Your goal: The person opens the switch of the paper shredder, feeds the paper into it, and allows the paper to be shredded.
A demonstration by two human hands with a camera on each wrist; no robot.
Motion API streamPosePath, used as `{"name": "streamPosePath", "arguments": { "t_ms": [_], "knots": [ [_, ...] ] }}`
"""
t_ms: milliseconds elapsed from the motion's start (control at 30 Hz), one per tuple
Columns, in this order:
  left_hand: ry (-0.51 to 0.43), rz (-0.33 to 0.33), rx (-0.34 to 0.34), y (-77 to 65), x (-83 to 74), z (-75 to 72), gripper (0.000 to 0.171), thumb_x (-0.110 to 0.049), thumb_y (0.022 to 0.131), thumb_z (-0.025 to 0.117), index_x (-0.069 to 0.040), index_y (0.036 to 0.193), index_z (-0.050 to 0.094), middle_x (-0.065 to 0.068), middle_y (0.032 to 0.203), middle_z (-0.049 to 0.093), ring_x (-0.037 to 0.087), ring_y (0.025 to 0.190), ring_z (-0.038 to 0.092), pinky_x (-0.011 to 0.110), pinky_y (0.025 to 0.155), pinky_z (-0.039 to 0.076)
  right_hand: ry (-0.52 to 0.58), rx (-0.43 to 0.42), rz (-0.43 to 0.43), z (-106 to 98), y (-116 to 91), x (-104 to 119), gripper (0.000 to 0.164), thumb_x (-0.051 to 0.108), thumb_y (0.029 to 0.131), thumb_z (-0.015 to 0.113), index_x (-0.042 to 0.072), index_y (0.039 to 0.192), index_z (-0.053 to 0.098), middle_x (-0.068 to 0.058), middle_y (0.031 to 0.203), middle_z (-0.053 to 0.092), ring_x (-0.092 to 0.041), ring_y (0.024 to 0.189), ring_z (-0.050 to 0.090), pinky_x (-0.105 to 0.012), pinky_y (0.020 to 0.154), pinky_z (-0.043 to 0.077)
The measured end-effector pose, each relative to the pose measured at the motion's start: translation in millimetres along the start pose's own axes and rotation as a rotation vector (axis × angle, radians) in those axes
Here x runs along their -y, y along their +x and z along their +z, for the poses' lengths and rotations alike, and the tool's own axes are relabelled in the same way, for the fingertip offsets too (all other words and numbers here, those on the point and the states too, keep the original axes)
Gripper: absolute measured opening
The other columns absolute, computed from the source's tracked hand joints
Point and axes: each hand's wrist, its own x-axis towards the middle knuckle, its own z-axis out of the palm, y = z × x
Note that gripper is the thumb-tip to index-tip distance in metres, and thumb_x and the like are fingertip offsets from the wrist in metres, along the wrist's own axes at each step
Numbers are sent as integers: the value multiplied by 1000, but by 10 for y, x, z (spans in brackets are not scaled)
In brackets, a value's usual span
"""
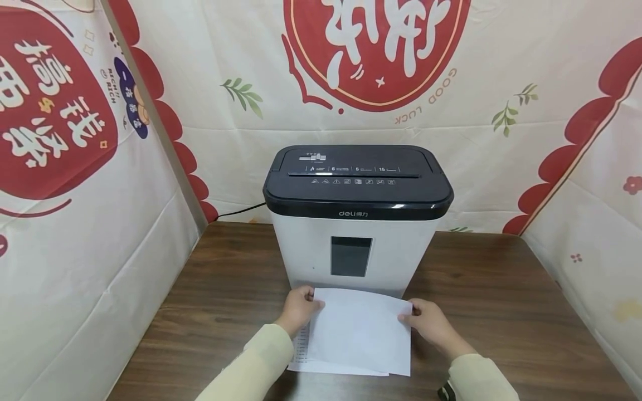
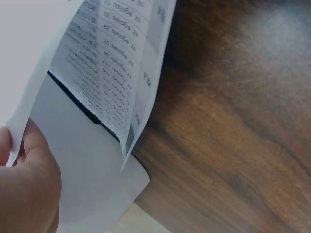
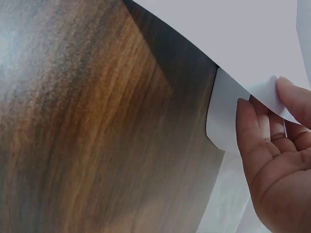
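A blank white sheet of paper (image 1: 361, 331) is held up in front of the paper shredder (image 1: 306, 245). My left hand (image 1: 298, 310) pinches the sheet's upper left corner between thumb and fingers. At the upper right corner, my right hand (image 1: 429, 321) grips it, thumb (image 3: 294, 97) on the near face and fingers behind. Beneath it a printed sheet (image 2: 114, 53) with rows of text shows along the left and lower edges. The left wrist view shows a gap between the two sheets. Whether the printed sheet touches the table cannot be seen.
The shredder's black lid (image 1: 358, 195) has a long narrow feed slot (image 1: 353, 176) on top. A black cable (image 1: 241, 211) runs from its left side across the back of the brown wooden table (image 1: 215, 289). Printed cloth walls (image 1: 225, 161) stand behind and at both sides.
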Motion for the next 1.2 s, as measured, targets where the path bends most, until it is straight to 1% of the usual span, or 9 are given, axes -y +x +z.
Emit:
{"name": "streamPosePath", "arguments": {
  "t_ms": [133,300,467,567,700,867,1033,1200],
  "knots": [
    [-7,2,-2,-11,-34,-5,8,-3,85,69,0,89,63,4,78,54,16,72,49,27,64,44,-6,-9,-13,-26,-6,8,23,9,87,68,-5,105,65,-20,105,67,-33,97,62,-46,80,53],
    [-27,10,-1,-39,-60,-23,8,-2,85,69,-1,87,61,4,78,53,16,73,49,28,64,43,-7,-13,-20,-64,-26,37,21,9,87,69,-4,103,66,-18,103,68,-30,94,62,-45,78,53],
    [-44,34,-3,-69,-105,-45,8,-2,86,68,-1,86,60,4,78,53,16,73,48,27,63,42,-19,-15,-33,-112,-36,80,21,11,87,69,-3,103,66,-17,102,68,-29,93,62,-44,76,52],
    [-51,40,-5,-83,-143,-65,8,-3,87,67,-1,86,60,4,78,53,16,72,48,27,63,42,-17,-23,-53,-145,-40,116,20,10,86,69,-3,101,66,-16,99,68,-26,89,61,-40,73,52],
    [-45,55,-12,-102,-200,-106,8,-3,88,67,-2,85,59,4,78,53,15,72,47,26,62,41,-7,-37,-76,-199,-56,175,17,9,85,71,-2,97,67,-11,90,68,-20,81,57,-33,68,48],
    [-47,109,-20,-120,-277,-139,8,-2,87,67,-1,84,59,4,78,54,15,72,47,25,62,42,-2,-51,-98,-277,-89,232,15,10,85,71,-1,94,67,-7,82,64,-17,75,52,-29,63,44],
    [-56,132,-19,-135,-320,-149,9,-3,88,67,-1,84,59,4,79,55,15,73,48,26,63,43,-15,-57,-96,-331,-114,258,10,10,85,71,3,90,66,-4,80,62,-16,75,50,-29,64,43],
    [-58,142,-26,-148,-363,-164,11,-4,88,68,-2,82,58,3,78,54,15,73,48,26,62,42,-35,-56,-101,-394,-135,290,13,14,87,71,4,92,66,-4,84,63,-17,78,52,-31,66,44]
  ]
}}
